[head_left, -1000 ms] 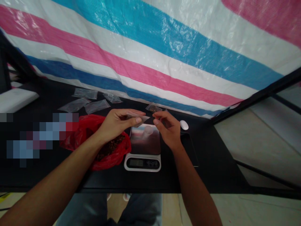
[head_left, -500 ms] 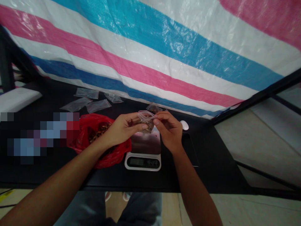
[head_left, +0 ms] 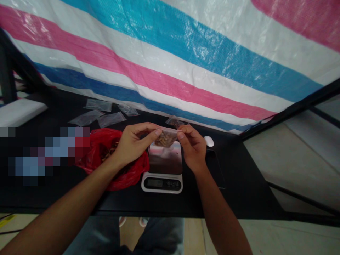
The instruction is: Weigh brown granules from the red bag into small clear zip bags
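Note:
A small clear plastic bag (head_left: 165,138) with brown bits inside hangs upright between both hands, above the steel platform of a white kitchen scale (head_left: 162,182). My left hand (head_left: 132,143) pinches the bag's top left corner. My right hand (head_left: 191,147) pinches its top right corner. The bag's top edge is stretched straight between the fingertips. A red plastic bag (head_left: 106,156) of brown material lies on the black table (head_left: 247,184) under my left wrist.
Several empty clear bags (head_left: 102,115) lie at the back left of the table. Another filled small bag (head_left: 174,122) rests behind the scale. A white oval object (head_left: 209,141) sits right of my right hand. A striped tarp (head_left: 186,60) hangs behind.
The small bag went from lying flat in my left hand to hanging upright. My right hand closed on its other corner, and both hands pulled the top edge straight.

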`<state>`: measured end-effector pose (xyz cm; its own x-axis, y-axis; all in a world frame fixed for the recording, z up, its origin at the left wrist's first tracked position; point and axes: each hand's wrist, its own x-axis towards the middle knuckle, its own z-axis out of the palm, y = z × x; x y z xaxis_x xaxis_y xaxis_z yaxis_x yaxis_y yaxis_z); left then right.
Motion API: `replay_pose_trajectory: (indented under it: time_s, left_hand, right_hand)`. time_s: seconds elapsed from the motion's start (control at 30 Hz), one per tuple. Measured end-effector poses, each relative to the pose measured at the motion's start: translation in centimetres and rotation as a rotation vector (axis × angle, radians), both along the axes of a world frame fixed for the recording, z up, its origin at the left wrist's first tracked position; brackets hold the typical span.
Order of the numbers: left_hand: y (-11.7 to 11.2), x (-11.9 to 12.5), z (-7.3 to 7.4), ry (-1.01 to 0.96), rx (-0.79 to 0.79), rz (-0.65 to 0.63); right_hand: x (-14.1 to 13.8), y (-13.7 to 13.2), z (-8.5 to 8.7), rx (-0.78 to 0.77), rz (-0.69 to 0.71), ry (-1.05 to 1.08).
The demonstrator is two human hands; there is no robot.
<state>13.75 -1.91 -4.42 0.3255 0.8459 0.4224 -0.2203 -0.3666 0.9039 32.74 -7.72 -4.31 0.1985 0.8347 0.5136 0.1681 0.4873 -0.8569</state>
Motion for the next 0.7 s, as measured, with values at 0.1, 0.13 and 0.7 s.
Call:
replay_pose_trajectory:
  time_s: [0.1, 0.13, 0.7]
  left_hand:
    - [-0.23, -0.01, 0.27, 0.011, 0.014, 0.023]
    - [-0.34, 0.01, 0.37, 0.019, 0.016, 0.030]
    - [-0.96, 0.49, 0.25, 0.030, -0.096, 0.035]
  right_hand:
    - [0.09, -0.09, -0.07, 0.027, -0.002, -0.109]
    - [0.11, -0.11, -0.06, 0.031, -0.005, -0.132]
    - [-0.11, -0.15, -0.02, 0.088, -0.027, -0.250]
